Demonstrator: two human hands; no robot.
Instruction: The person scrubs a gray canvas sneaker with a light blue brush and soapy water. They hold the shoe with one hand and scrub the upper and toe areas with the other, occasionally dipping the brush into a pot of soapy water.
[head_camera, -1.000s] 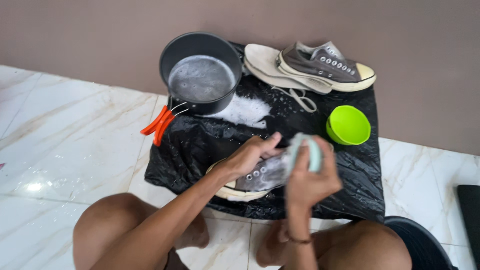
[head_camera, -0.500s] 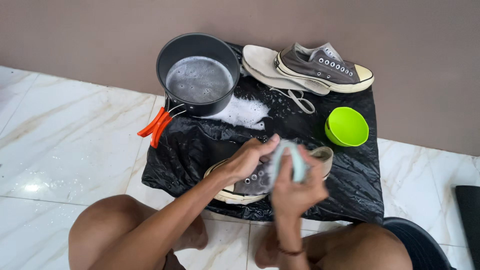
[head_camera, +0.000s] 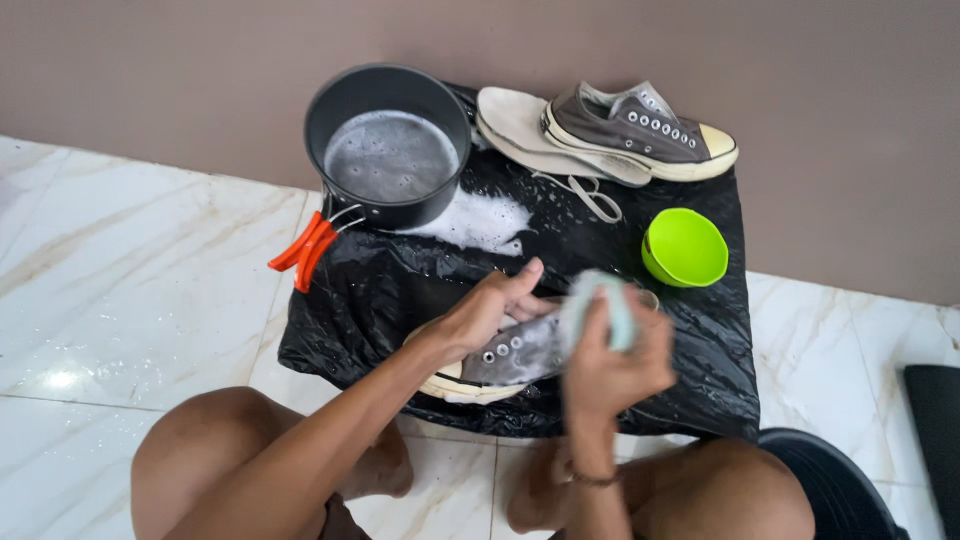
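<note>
The right hand (head_camera: 612, 365) is clenched around a pale blue-green brush (head_camera: 600, 305), blurred in the frame, and holds it over the toe end of a grey shoe (head_camera: 515, 352). The left hand (head_camera: 490, 310) grasps that shoe from its upper side, fingers spread across the laceless eyelet row, pinning it down. The shoe lies on its side on a black sheet (head_camera: 400, 290) spread over the floor (head_camera: 130, 270), directly in front of both hands; its long axis runs from lower left, where the cream sole edge shows, up toward the right, where the toe disappears under the brush. Both hands are on the shoe, the right nearer the toe, the left nearer the heel. Farther out, a round lime-green bowl (head_camera: 685, 247) sits just right of the brush, apart from it. Beyond the left hand a patch of white foam (head_camera: 480, 220) lies on the sheet, touching a dark pot (head_camera: 390, 145) of soapy water with orange handles. At the sheet's far edge, a second grey shoe (head_camera: 640, 130) rests on a pale insole (head_camera: 525, 125), a loose lace (head_camera: 585, 195) beside them. No labels or signs are legible.
</note>
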